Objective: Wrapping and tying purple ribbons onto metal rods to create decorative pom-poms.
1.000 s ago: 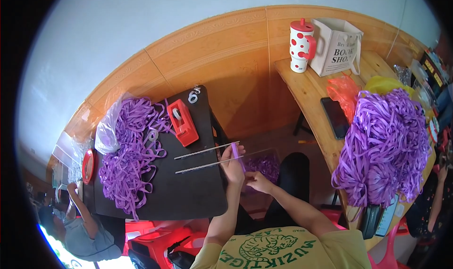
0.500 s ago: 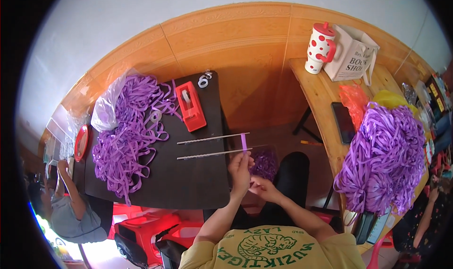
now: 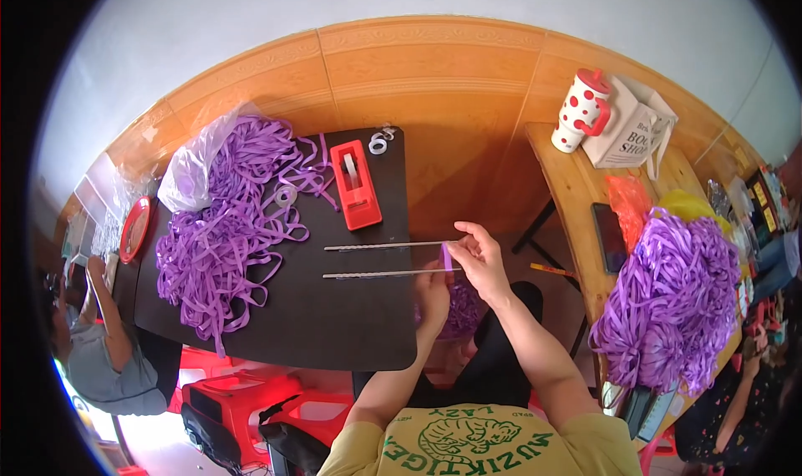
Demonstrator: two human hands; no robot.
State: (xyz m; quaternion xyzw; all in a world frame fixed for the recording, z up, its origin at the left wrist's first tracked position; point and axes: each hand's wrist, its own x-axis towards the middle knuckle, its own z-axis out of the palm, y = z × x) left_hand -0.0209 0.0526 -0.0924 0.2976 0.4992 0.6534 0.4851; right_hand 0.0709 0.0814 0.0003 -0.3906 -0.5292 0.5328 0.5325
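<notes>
Two thin twisted metal rods [image 3: 376, 274] stick out side by side past the right edge of the black table [image 3: 334, 326]. Near their tips a strip of purple ribbon [image 3: 446, 257] spans both. My right hand [image 3: 480, 265] pinches the ribbon by the far rod's tip with thumb and forefinger, its other fingers raised. Below the near rod, my left hand [image 3: 433, 296] is closed at the ribbon's lower end; its fingertips are partly hidden. More purple ribbon [image 3: 464, 313] lies heaped below the hands, beyond the table edge.
A red tape dispenser [image 3: 355, 185] and a tangled ribbon pile [image 3: 213, 267] occupy the black table. On the wooden table [image 3: 555, 171] at right are a dotted tumbler [image 3: 581, 113], a cloth bag [image 3: 631, 129], a phone [image 3: 609, 235] and a big ribbon heap [image 3: 668, 309]. People sit at both sides.
My right hand has risen from below the left hand to the rod tips and taken the ribbon there. My left hand has shifted slightly below the near rod. The whole view has shifted a little.
</notes>
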